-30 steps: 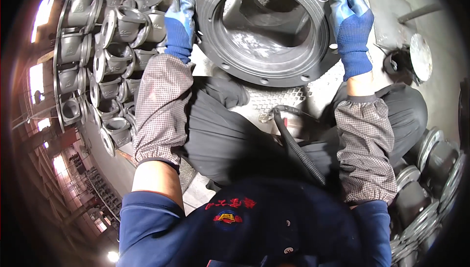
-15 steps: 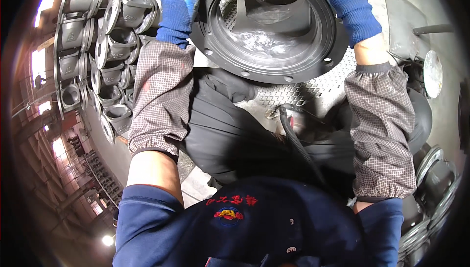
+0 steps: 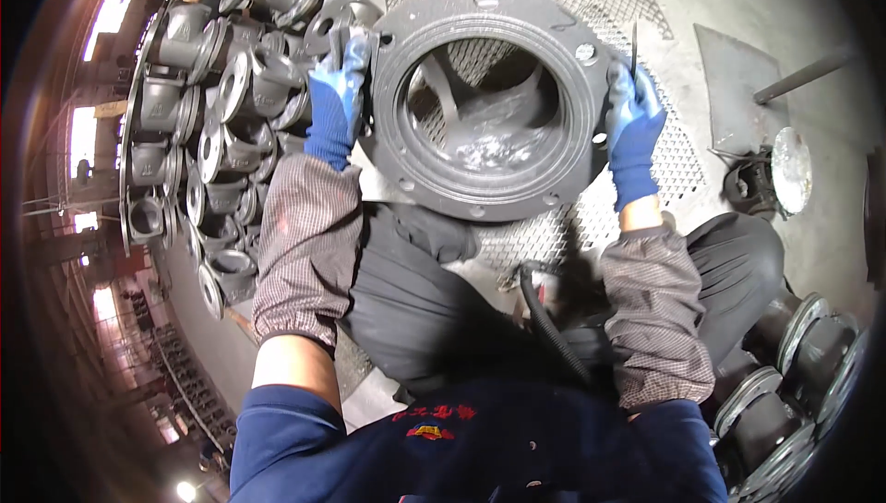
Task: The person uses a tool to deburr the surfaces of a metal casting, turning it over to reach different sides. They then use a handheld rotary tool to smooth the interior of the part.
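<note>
A large grey flanged valve body (image 3: 480,197) stands in front of me with its round opening facing up toward me. Bolt holes ring the flange, and ribs and a pale, shiny patch show inside. My left hand (image 3: 340,88), in a blue glove, grips the flange's left edge, its fingers upright and partly hidden by one another. At the right edge my right hand (image 3: 637,111), also gloved, is closed against the flange. A thin dark rod-like piece (image 3: 634,41) sticks up at its fingers; whether the hand holds it I cannot tell.
Stacked grey flanged castings (image 3: 221,148) fill the left side. More castings (image 3: 784,392) lie at the lower right. Perforated metal mesh (image 3: 678,157) lies under the valve body. A ribbed hose (image 3: 544,318) runs between my legs. A metal plate (image 3: 738,78) with a bar stands at the right.
The valve body now shows whole and lower in view, its opening looking smaller. Both hands appear lower with it, the right one further left. The thin dark piece now shows by my right fingers.
</note>
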Action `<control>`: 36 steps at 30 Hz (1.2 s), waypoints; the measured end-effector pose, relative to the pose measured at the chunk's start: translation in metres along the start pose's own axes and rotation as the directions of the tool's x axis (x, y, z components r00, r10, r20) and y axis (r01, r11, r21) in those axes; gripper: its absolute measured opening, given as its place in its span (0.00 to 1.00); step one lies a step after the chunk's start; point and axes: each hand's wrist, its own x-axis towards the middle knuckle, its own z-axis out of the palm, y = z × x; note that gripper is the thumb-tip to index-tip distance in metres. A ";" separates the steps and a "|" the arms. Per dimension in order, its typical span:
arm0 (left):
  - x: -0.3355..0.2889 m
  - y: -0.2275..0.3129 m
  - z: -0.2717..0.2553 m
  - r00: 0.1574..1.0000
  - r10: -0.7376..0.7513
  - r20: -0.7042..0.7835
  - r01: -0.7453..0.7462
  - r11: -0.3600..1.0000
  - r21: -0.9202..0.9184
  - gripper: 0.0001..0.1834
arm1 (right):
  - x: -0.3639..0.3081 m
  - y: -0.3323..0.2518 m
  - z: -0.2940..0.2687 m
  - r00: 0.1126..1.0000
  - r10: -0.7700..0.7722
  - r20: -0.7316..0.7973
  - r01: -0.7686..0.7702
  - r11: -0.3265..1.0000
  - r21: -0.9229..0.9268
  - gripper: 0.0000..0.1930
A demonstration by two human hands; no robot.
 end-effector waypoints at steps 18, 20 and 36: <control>-0.014 0.050 0.042 0.984 -0.143 0.103 0.128 0.981 0.145 0.22 | 0.029 0.056 -0.033 0.961 0.272 -0.043 -0.271 0.962 0.026 0.14; -0.015 0.052 0.048 0.987 -0.139 0.083 0.130 0.987 0.097 0.23 | 0.034 0.051 -0.033 0.953 0.300 -0.039 -0.302 0.952 -0.057 0.15; -0.015 0.037 0.085 0.977 -0.157 -0.147 0.149 0.987 -0.063 0.20 | 0.077 -0.061 -0.010 0.770 -0.403 0.495 0.638 0.470 -0.610 0.10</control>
